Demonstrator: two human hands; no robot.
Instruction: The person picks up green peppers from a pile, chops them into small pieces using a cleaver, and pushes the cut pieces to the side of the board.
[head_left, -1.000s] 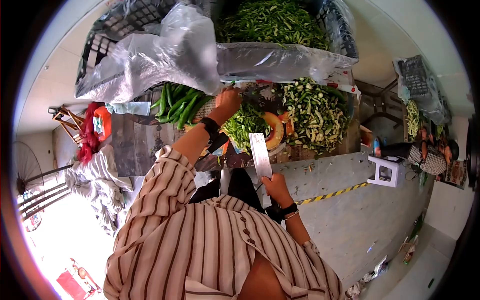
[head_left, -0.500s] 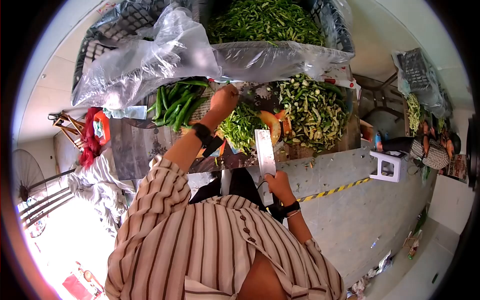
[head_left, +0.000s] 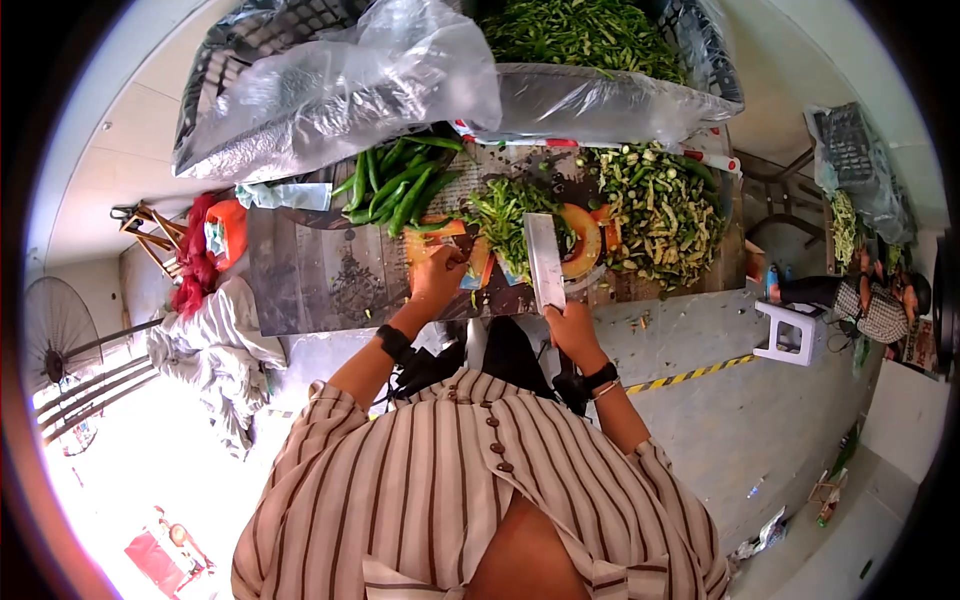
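Observation:
My right hand (head_left: 572,330) grips the handle of a cleaver (head_left: 544,258), its broad blade pointing away from me at the right side of a small pile of sliced green peppers (head_left: 500,215). My left hand (head_left: 438,275) is closed at the table's near part, left of that pile; what its fingers hold, if anything, is too small to make out. Whole green peppers (head_left: 400,185) lie beyond it to the left. A larger heap of chopped peppers (head_left: 660,220) sits on the right of the table (head_left: 310,270).
Behind the table stands a plastic-lined crate (head_left: 600,95) with cut green peppers (head_left: 590,35). A plastic stool (head_left: 785,333) is on the floor at the right, near another person (head_left: 870,305). Red netting (head_left: 190,265) and grey cloth (head_left: 215,345) are at the left.
My left hand has come back toward me from the far side of the sliced pile. My right hand and the cleaver have moved slightly up and right. The view has shifted.

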